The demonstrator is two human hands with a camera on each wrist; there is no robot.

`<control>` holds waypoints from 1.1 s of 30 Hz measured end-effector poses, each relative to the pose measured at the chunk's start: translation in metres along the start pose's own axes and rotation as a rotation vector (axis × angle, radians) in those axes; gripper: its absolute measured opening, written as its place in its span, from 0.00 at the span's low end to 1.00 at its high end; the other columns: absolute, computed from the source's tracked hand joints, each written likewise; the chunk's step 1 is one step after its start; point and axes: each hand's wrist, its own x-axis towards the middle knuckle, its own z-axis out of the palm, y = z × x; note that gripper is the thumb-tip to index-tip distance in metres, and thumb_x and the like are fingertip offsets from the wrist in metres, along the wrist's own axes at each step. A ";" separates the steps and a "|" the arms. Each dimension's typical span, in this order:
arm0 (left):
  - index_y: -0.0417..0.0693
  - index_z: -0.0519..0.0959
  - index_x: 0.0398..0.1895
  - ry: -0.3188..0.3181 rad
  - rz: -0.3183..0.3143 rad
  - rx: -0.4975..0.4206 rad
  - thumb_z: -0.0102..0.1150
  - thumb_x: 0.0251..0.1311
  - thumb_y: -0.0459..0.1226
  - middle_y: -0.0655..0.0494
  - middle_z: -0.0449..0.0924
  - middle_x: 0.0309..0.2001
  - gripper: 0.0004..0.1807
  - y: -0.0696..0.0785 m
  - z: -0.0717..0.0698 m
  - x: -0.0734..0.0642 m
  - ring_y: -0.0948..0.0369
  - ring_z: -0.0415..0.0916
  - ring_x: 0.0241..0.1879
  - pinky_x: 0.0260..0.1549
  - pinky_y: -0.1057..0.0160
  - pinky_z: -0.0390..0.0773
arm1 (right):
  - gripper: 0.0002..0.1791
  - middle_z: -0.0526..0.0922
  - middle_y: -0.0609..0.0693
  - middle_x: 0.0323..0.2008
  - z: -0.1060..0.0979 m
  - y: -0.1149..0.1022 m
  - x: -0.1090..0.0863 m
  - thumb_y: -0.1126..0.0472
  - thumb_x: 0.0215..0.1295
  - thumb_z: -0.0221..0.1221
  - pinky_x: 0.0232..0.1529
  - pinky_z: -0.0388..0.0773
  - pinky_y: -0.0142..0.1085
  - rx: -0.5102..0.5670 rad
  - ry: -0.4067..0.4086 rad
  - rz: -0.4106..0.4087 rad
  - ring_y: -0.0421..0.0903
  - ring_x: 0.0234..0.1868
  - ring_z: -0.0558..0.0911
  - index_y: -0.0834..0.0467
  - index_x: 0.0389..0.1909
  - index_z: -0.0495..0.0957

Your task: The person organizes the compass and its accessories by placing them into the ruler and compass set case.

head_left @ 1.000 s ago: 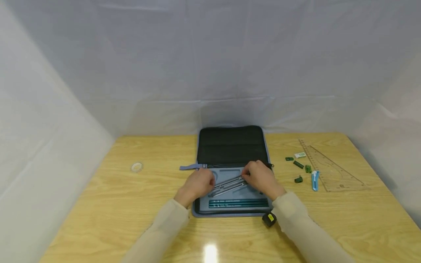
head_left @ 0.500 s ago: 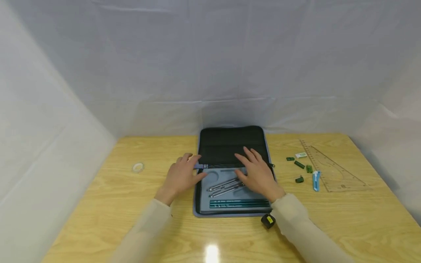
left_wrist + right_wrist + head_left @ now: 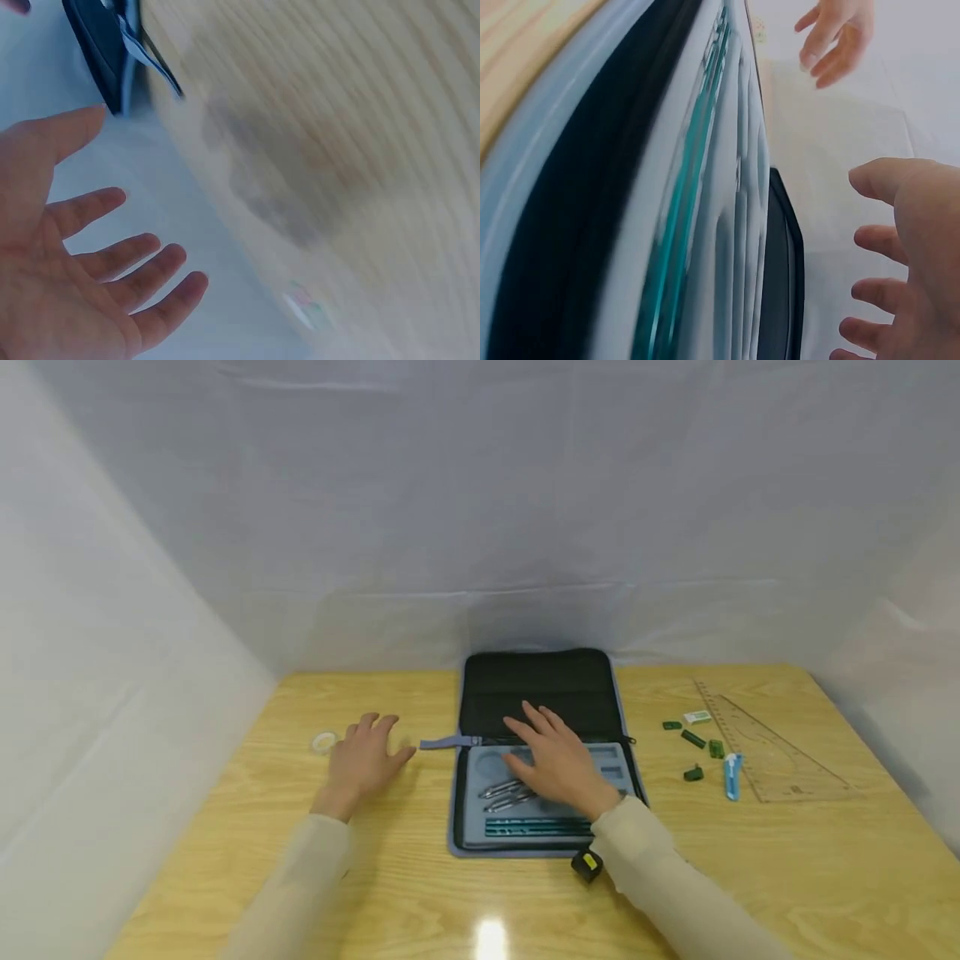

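My left hand [image 3: 360, 767] is over the wood table with its fingers spread and holds nothing. Just beyond it is a small roll of tape [image 3: 324, 742], blurred in the left wrist view. My right hand [image 3: 558, 764], fingers apart, hangs over an unzipped case [image 3: 536, 693] with a black lining. A grey moulded tray [image 3: 474, 789] fills the case's near half. Silver metal drawing tools [image 3: 510, 800], like compasses, lie slantwise in it, partly hidden by the right hand. Along the near edge sit dark green pencils [image 3: 694, 165].
A purple strap [image 3: 448, 742] sticks out left of the case. At its front edge is a small black block [image 3: 587, 864] with a yellow mark. To the right lie an eraser [image 3: 697, 717], several small green pieces [image 3: 693, 739], a blue cutter [image 3: 732, 777] and a clear set square [image 3: 787, 760].
Both hands have left the silver tools, and their fingers have spread. My left hand has moved left, out of the case towards the tape roll. The right has shifted slightly left above the tray.
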 end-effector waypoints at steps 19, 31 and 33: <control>0.35 0.60 0.66 -0.069 -0.179 -0.073 0.51 0.66 0.49 0.28 0.56 0.63 0.34 -0.088 -0.015 -0.014 0.30 0.58 0.57 0.44 0.32 0.66 | 0.29 0.53 0.53 0.73 0.023 -0.052 0.025 0.42 0.70 0.49 0.65 0.58 0.49 0.008 -0.092 -0.095 0.55 0.70 0.56 0.46 0.70 0.64; 0.33 0.56 0.68 -0.133 -0.249 -0.126 0.50 0.67 0.50 0.25 0.53 0.63 0.37 -0.102 -0.021 -0.018 0.29 0.58 0.57 0.45 0.31 0.66 | 0.29 0.53 0.52 0.73 0.026 -0.076 0.028 0.41 0.71 0.48 0.66 0.57 0.47 -0.037 -0.123 -0.140 0.53 0.71 0.55 0.45 0.69 0.64; 0.32 0.55 0.68 -0.137 -0.258 -0.129 0.51 0.66 0.51 0.25 0.54 0.62 0.38 -0.104 -0.021 -0.018 0.29 0.59 0.56 0.44 0.32 0.67 | 0.29 0.53 0.52 0.73 0.027 -0.078 0.027 0.41 0.70 0.48 0.66 0.58 0.47 -0.033 -0.127 -0.146 0.54 0.71 0.55 0.45 0.70 0.63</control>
